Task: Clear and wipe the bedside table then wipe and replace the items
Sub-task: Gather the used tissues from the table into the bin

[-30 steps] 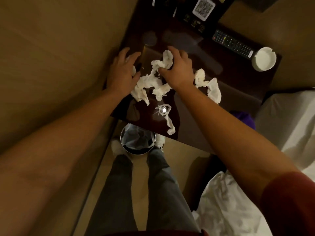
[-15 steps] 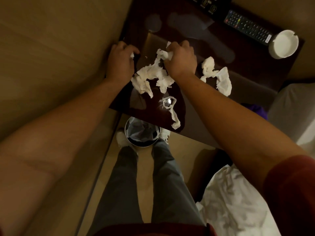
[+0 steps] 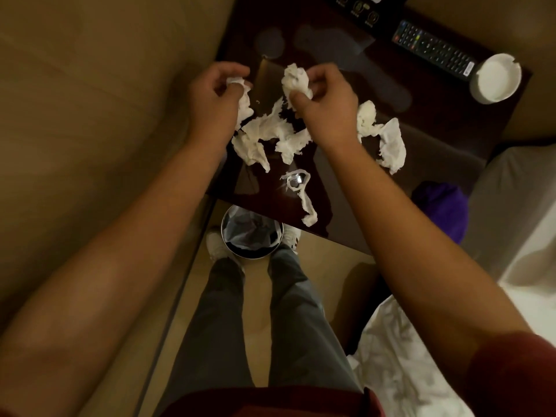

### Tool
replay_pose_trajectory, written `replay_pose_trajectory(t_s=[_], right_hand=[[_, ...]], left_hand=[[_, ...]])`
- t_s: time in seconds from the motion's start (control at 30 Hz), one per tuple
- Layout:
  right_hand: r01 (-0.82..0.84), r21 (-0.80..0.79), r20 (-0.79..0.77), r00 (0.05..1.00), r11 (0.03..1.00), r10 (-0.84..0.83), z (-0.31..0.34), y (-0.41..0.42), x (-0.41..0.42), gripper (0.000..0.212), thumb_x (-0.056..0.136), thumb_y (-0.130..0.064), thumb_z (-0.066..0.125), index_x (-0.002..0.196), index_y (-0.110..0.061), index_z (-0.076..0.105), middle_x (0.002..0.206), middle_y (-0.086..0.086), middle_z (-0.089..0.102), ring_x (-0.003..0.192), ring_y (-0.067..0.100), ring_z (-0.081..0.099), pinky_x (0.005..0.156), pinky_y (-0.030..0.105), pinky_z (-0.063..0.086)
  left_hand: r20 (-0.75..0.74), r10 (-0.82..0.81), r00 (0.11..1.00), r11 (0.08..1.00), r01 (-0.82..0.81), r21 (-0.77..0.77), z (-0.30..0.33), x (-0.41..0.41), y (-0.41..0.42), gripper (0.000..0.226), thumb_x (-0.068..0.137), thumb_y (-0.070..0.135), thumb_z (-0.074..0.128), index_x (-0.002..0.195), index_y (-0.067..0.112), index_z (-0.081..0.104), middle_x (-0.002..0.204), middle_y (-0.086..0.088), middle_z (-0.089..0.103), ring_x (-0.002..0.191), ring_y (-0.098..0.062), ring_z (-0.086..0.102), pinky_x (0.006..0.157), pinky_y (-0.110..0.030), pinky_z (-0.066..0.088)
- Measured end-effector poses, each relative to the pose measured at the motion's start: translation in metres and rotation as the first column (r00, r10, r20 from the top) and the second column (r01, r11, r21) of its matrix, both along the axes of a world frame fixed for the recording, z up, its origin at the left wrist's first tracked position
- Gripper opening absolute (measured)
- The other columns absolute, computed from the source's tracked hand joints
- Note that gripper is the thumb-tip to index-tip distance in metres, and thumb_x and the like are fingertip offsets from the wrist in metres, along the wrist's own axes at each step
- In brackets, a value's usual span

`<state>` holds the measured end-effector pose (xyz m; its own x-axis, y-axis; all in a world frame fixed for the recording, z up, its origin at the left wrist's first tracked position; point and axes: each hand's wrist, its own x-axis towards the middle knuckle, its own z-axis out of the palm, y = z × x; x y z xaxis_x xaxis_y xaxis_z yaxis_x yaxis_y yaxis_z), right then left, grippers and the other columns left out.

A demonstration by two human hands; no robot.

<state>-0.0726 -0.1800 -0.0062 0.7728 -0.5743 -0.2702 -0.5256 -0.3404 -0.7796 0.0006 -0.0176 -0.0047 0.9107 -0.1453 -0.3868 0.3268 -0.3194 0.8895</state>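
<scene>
Each hand, left hand (image 3: 213,97) and right hand (image 3: 326,97), grips crumpled tissue (image 3: 296,81).

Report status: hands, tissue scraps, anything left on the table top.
Left hand grips a tissue wad; right hand grips another. Loose scraps on the bedside table. Remote and ashtray uncleared.
</scene>
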Motion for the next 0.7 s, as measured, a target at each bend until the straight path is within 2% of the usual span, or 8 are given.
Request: replay_pose_trajectory(t_s=[0.1,0.2,0.27,0.37,0.43,0.5,0.6,0.7], right_hand=[[0.041,0.139,0.05,0.998,0.989,-0.048,0.013,0.019,-0.015,0.027,0.083,-0.022,0.079,0.098,-0.027,0.057,0.081,-0.01,0.063,0.07,0.01,0.066,0.071,0.032,0.058],[0.075,0.19,0.065,0.994,0.979,-0.089,0.02,0.04,-0.028,0.03,0.082,-0.02,0.082,0.093,-0.023,0.055,0.077,-0.012,0.059,0.059,0.0,0.055,0.065,0.026,0.053],[0.072,0.183,0.055,0.995,0.981,-0.083,0.022,0.056,-0.034,0.026,0.082,-0.019,0.082,0.09,-0.019,0.057,0.076,-0.013,0.06,0.057,-0.001,0.052,0.062,0.019,0.047],[-0.013,0.191,0.028,1.0,0.981,0.008,0.025,0.082,-0.04,0.012,0.088,-0.018,0.077,0.093,-0.014,0.067,0.086,-0.004,0.071,0.073,0.007,0.064,0.071,0.021,0.048],[-0.103,0.213,-0.005,0.994,0.972,0.107,0.025,0.093,-0.043,0.015,0.095,-0.015,0.068,0.108,-0.008,0.073,0.103,0.002,0.075,0.09,0.014,0.069,0.08,0.024,0.05],[-0.149,0.342,-0.001,0.987,0.928,0.159,0.024,0.097,-0.046,0.026,0.098,-0.01,0.062,0.122,-0.01,0.071,0.115,0.004,0.075,0.099,0.017,0.07,0.085,0.029,0.055],[-0.154,0.501,0.009,0.985,0.851,0.173,0.021,0.095,-0.051,0.034,0.098,-0.013,0.065,0.131,-0.018,0.063,0.113,0.004,0.074,0.098,0.018,0.073,0.085,0.038,0.06],[-0.12,0.431,-0.027,0.989,0.894,0.145,0.015,0.083,-0.051,0.037,0.096,-0.02,0.067,0.132,-0.02,0.06,0.106,0.002,0.074,0.09,0.016,0.073,0.086,0.045,0.06]], left_hand=[[-0.054,0.067,0.996,0.994,-0.071,-0.084,0.007,-0.015,-0.004,0.029,0.089,0.003,0.058,0.088,0.027,0.074,0.097,0.004,0.076,0.094,-0.009,0.072,0.088,-0.029,0.059],[-0.146,0.121,0.982,0.977,-0.144,-0.158,0.012,-0.028,-0.006,0.028,0.09,0.003,0.056,0.087,0.022,0.075,0.096,0.002,0.077,0.095,-0.015,0.072,0.084,-0.032,0.06],[-0.248,0.135,0.959,0.934,-0.206,-0.291,0.013,-0.037,-0.006,0.024,0.093,0.002,0.053,0.092,0.014,0.074,0.097,-0.007,0.076,0.095,-0.022,0.074,0.081,-0.032,0.059],[-0.327,0.102,0.94,0.888,-0.235,-0.397,0.013,-0.052,-0.005,0.018,0.102,0.011,0.053,0.103,0.006,0.07,0.107,-0.017,0.073,0.103,-0.032,0.072,0.093,-0.041,0.059],[-0.299,0.127,0.946,0.909,-0.231,-0.347,0.009,-0.058,-0.002,0.016,0.103,0.019,0.057,0.102,0.008,0.07,0.102,-0.016,0.075,0.096,-0.031,0.074,0.092,-0.044,0.06],[-0.269,0.219,0.938,0.92,-0.291,-0.262,0.004,-0.056,0.007,0.013,0.102,0.019,0.059,0.099,0.012,0.069,0.089,-0.009,0.075,0.084,-0.025,0.073,0.086,-0.044,0.06],[-0.274,0.34,0.9,0.911,-0.387,-0.141,-0.006,-0.047,0.022,0.013,0.104,0.018,0.055,0.102,0.01,0.066,0.078,-0.002,0.067,0.067,-0.012,0.064,0.068,-0.033,0.057],[-0.326,0.371,0.869,0.898,-0.425,-0.111,-0.013,-0.045,0.033,0.015,0.106,0.019,0.053,0.103,0.011,0.065,0.075,0.001,0.063,0.056,-0.006,0.057,0.058,-0.024,0.05]])
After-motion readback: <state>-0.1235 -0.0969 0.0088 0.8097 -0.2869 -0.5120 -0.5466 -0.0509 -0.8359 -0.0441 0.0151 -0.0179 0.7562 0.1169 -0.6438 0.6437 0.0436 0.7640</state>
